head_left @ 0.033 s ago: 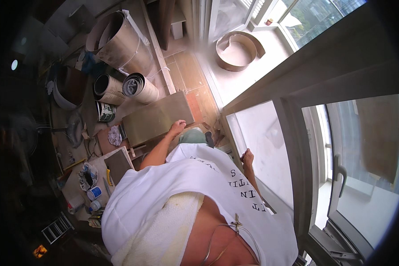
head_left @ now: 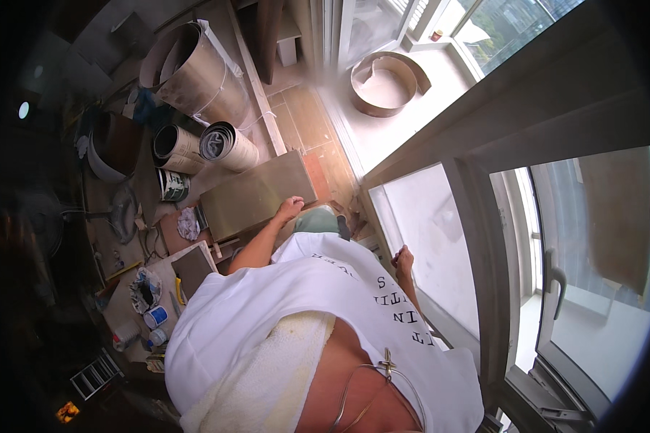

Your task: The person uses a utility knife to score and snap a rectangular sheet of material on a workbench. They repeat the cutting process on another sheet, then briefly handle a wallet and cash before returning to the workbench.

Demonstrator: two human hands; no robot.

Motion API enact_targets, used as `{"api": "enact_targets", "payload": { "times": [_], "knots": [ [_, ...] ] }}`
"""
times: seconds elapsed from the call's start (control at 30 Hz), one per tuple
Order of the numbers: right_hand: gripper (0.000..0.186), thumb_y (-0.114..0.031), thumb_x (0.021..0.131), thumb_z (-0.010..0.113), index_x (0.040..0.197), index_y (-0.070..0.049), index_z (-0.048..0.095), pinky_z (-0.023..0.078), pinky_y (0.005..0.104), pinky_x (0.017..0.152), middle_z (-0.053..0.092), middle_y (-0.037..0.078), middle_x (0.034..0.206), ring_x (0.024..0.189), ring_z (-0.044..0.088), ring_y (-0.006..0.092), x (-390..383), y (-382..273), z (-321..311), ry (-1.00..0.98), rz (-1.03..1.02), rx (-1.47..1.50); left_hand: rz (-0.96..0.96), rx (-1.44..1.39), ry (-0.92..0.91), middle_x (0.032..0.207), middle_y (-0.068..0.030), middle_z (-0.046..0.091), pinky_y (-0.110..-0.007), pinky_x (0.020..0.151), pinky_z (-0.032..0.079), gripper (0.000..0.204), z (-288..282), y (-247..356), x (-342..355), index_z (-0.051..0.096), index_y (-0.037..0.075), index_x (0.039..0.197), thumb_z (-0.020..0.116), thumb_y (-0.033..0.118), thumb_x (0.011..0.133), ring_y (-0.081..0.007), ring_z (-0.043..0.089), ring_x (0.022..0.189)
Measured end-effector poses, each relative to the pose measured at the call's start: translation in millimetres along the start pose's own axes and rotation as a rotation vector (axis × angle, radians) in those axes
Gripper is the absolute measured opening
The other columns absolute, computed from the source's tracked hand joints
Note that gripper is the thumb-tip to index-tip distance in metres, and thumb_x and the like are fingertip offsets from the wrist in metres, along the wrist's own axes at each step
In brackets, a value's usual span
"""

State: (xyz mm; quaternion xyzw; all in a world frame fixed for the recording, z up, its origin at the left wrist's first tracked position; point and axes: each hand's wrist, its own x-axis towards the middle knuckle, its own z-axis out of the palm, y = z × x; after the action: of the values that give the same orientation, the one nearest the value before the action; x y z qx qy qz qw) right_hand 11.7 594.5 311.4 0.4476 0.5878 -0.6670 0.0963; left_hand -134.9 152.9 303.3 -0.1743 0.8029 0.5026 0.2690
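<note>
My left hand [head_left: 290,208] is closed, its fingers curled at the near edge of a flat brown board [head_left: 256,189]. Whether it grips that edge or holds something small is hidden. Close to the left edge of a white panel [head_left: 427,227] in a window or door frame, my right hand [head_left: 402,260] is also closed. What is in its fingers, if anything, I cannot make out. Between the hands, a loose white shirt [head_left: 325,263] with dark lettering covers my body and part of the right forearm.
Rolls of brown sheet [head_left: 227,146] and a large curved sheet [head_left: 206,79] stand beyond the board. A cluttered bench [head_left: 126,314] holds a blue-and-white tub [head_left: 155,316]. A coiled strip [head_left: 386,108] lies on the white floor ahead. At right is a handled window [head_left: 556,285].
</note>
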Motion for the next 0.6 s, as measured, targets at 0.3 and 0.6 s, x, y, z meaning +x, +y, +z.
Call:
{"api": "enact_targets", "payload": {
  "times": [0.3, 0.6],
  "knots": [
    [0.035, -0.031, 0.098, 0.050, 0.078, -0.004, 0.059, 0.049, 0.0358, 0.055, 0.062, 0.010, 0.071, 0.060, 0.059, 0.0217, -23.1, 69.1, -16.0, 0.052, -0.043, -0.444, 0.008, 0.185, -0.088, 0.098, -0.0156, 0.073, -0.036, 0.081, 0.053, 0.040, 2.8, 31.3, 30.2, 0.072, 0.005, 0.108, 0.060, 0.030, 0.079, -0.0261, 0.068, 0.089],
    [0.033, -0.032, 0.097, 0.050, 0.084, -0.003, 0.062, 0.049, 0.0360, 0.061, 0.064, 0.012, 0.078, 0.067, 0.061, 0.0231, 29.7, 3.1, 52.7, -0.110, 0.020, -0.307, 0.131, 0.028, 0.030, 0.102, -0.0142, 0.072, -0.034, 0.083, 0.052, 0.041, -32.7, 46.2, 71.2, 0.070, 0.006, 0.113, 0.061, 0.030, 0.082, -0.0243, 0.068, 0.091]
  ]
}}
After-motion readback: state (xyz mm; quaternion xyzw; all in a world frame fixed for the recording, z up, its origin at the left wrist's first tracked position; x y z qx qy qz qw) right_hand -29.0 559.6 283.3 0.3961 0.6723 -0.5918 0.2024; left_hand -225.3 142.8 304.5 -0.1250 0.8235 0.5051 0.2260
